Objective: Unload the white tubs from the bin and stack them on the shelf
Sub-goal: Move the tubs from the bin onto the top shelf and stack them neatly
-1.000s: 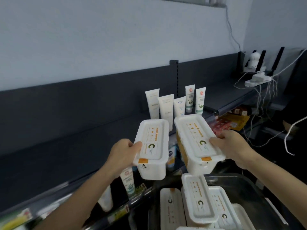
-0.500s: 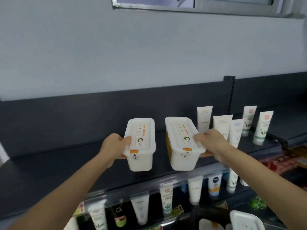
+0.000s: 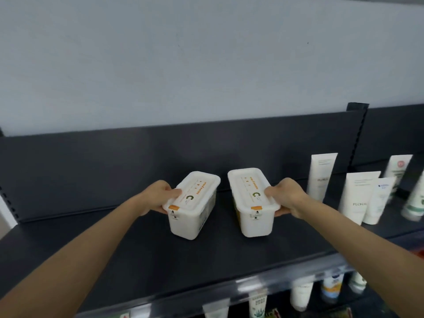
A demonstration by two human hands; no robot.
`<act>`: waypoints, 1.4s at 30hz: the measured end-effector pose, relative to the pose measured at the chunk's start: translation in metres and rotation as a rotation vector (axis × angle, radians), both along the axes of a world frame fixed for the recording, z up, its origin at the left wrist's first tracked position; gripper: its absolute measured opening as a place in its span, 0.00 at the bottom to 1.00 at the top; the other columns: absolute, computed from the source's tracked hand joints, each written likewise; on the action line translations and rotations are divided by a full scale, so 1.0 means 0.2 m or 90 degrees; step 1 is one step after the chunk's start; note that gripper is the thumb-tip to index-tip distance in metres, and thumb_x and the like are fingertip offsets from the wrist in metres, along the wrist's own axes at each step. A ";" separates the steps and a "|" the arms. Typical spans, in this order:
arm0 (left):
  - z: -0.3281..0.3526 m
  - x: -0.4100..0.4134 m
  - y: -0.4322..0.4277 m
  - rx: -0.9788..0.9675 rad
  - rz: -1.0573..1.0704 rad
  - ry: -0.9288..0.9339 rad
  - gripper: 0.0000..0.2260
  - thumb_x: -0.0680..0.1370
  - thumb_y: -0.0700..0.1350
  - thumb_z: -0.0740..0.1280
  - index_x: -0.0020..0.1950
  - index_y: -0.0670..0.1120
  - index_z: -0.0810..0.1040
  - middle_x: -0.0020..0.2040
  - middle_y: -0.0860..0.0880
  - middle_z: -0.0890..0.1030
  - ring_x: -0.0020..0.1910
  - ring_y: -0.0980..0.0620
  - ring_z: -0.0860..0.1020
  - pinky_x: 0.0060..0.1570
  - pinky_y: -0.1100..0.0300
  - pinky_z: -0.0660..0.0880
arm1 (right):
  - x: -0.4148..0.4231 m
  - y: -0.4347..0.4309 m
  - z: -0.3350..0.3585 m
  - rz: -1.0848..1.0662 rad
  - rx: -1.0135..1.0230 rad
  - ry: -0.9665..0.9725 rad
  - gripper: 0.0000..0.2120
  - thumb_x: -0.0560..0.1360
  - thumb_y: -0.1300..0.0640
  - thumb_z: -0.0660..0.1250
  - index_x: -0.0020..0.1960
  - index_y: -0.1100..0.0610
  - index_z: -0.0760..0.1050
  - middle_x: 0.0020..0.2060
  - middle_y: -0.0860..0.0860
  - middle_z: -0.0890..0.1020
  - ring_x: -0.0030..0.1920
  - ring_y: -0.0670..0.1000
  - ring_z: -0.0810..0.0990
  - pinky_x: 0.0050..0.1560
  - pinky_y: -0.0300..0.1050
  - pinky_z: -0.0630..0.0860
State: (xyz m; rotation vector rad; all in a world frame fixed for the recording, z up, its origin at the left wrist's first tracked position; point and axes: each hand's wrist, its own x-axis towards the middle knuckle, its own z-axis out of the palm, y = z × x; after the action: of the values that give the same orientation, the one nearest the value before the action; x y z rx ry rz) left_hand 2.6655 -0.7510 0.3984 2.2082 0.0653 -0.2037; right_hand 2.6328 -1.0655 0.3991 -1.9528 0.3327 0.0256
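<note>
- The left tub (image 3: pixel 192 204) is a white box with round corners and a flat white lid.
- Its lid has a green "C", some orange writing and an orange tab at the near end.
- The right tub (image 3: pixel 252 203) looks the same, and it shows a bit of yellow on its left side.
- Both lids are on, so what is inside cannot be seen.
- The left hand (image 3: pixel 156 198) grips the left tub at its left side, with the thumb on the lid and the fingers curled round the edge.
- The right hand (image 3: pixel 286 196) grips the right tub at its right side, thumb on the lid and fingers tucked under.
- The two tubs are side by side with a small gap, low over the dark shelf (image 3: pixel 114 249). I cannot tell if they touch it.
- On the same shelf, to the right of the tubs, white tubes (image 3: pixel 321 177) stand upright.
- More tubes (image 3: pixel 300 294) sit on the lower shelf under the front edge.
</note>
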 end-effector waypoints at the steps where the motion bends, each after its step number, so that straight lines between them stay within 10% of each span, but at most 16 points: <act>1: 0.00 0.04 0.01 0.014 -0.013 0.001 0.13 0.79 0.49 0.64 0.49 0.38 0.76 0.44 0.44 0.82 0.40 0.51 0.82 0.36 0.59 0.81 | 0.02 0.00 0.00 0.003 -0.011 0.005 0.09 0.76 0.63 0.63 0.52 0.67 0.76 0.41 0.57 0.84 0.37 0.53 0.84 0.27 0.46 0.81; 11: 0.01 0.04 -0.11 0.450 -0.146 -0.267 0.24 0.71 0.67 0.60 0.56 0.51 0.76 0.53 0.52 0.77 0.49 0.52 0.76 0.46 0.55 0.75 | 0.10 -0.03 -0.05 -0.024 -0.011 0.014 0.09 0.76 0.62 0.64 0.53 0.67 0.75 0.43 0.58 0.83 0.39 0.55 0.84 0.31 0.50 0.82; 15: -0.01 0.01 -0.20 0.668 -0.252 -0.263 0.17 0.74 0.59 0.62 0.55 0.49 0.77 0.47 0.51 0.77 0.46 0.51 0.76 0.54 0.51 0.72 | 0.10 -0.04 -0.04 -0.004 -0.020 0.016 0.08 0.76 0.62 0.63 0.52 0.66 0.76 0.44 0.57 0.84 0.40 0.54 0.85 0.33 0.50 0.83; 18: 0.01 0.07 -0.18 0.645 -0.277 -0.225 0.14 0.77 0.54 0.61 0.60 0.51 0.75 0.51 0.52 0.79 0.53 0.51 0.76 0.71 0.41 0.55 | 0.09 -0.08 -0.04 0.018 -0.054 0.010 0.07 0.76 0.62 0.63 0.49 0.66 0.77 0.43 0.57 0.84 0.40 0.53 0.85 0.36 0.50 0.83; 27: -0.02 0.26 -0.10 0.577 -0.274 -0.269 0.22 0.80 0.51 0.60 0.74 0.59 0.62 0.74 0.56 0.65 0.75 0.50 0.56 0.71 0.38 0.40 | 0.10 -0.17 -0.02 0.053 -0.146 0.004 0.07 0.76 0.62 0.63 0.45 0.65 0.77 0.42 0.57 0.83 0.40 0.52 0.83 0.34 0.45 0.81; 32: -0.09 0.29 -0.10 0.554 -0.212 -0.310 0.22 0.81 0.50 0.59 0.74 0.60 0.61 0.76 0.53 0.62 0.76 0.46 0.53 0.73 0.42 0.44 | 0.09 -0.22 -0.01 0.107 -0.227 0.005 0.08 0.76 0.60 0.64 0.46 0.64 0.78 0.41 0.53 0.81 0.39 0.49 0.81 0.31 0.39 0.76; 36: -0.14 0.22 -0.09 0.546 -0.179 -0.373 0.26 0.79 0.56 0.60 0.76 0.56 0.58 0.78 0.47 0.57 0.76 0.45 0.53 0.74 0.46 0.50 | 0.06 -0.26 0.01 0.193 -0.260 -0.001 0.07 0.76 0.58 0.65 0.49 0.60 0.80 0.47 0.53 0.82 0.48 0.51 0.81 0.47 0.46 0.79; 42: -0.14 0.08 -0.08 0.402 -0.145 -0.467 0.21 0.79 0.48 0.63 0.72 0.45 0.69 0.71 0.44 0.70 0.69 0.44 0.66 0.68 0.50 0.66 | 0.09 -0.07 0.03 0.316 -0.373 -0.064 0.08 0.77 0.58 0.64 0.51 0.58 0.81 0.48 0.50 0.82 0.50 0.48 0.80 0.50 0.41 0.77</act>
State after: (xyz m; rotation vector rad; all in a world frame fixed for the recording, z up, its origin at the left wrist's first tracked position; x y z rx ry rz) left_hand 2.6817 -0.7663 0.3706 2.7732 -0.6011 0.5867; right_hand 2.6510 -1.0792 0.4058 -2.5637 -0.2494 0.1671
